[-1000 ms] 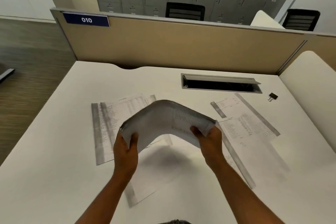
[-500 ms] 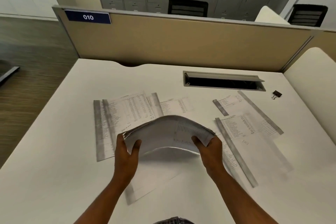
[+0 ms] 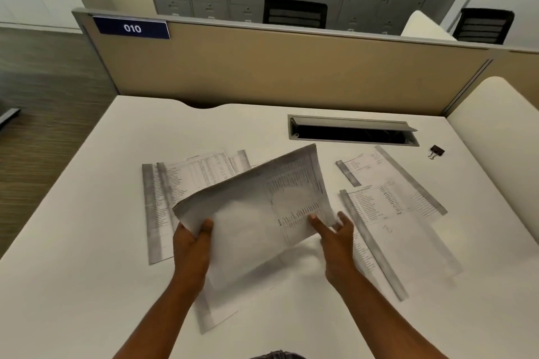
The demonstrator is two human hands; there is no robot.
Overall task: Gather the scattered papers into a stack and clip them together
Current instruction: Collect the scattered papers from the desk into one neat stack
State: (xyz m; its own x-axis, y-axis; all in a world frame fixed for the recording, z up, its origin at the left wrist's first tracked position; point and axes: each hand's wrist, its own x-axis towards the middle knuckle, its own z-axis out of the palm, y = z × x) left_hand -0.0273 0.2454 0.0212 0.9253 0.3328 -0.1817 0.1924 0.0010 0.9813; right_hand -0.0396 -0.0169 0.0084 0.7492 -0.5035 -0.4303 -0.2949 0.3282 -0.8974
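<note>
A curved stack of printed papers (image 3: 248, 213) is lifted above the white desk (image 3: 87, 271), tilted with its far corner raised. My left hand (image 3: 191, 248) grips its near left corner, thumb on top. My right hand (image 3: 335, 242) is at the stack's right edge, with the thumb touching the top sheet and the fingers spread loosely beside it. Loose sheets (image 3: 175, 183) lie flat at the left, more sheets (image 3: 388, 201) at the right, and one sheet (image 3: 221, 309) under my arms. A black binder clip (image 3: 436, 151) sits far right, apart from both hands.
An open metal cable hatch (image 3: 353, 132) is set into the desk behind the papers. A tan partition (image 3: 291, 67) closes off the back edge and a white rounded divider (image 3: 495, 131) the right side. The left desk edge drops to the floor.
The stack was bowed upward between both gripping hands; it has since flattened and tilted up at the far right. My right hand has loosened its grip and its fingers are spread.
</note>
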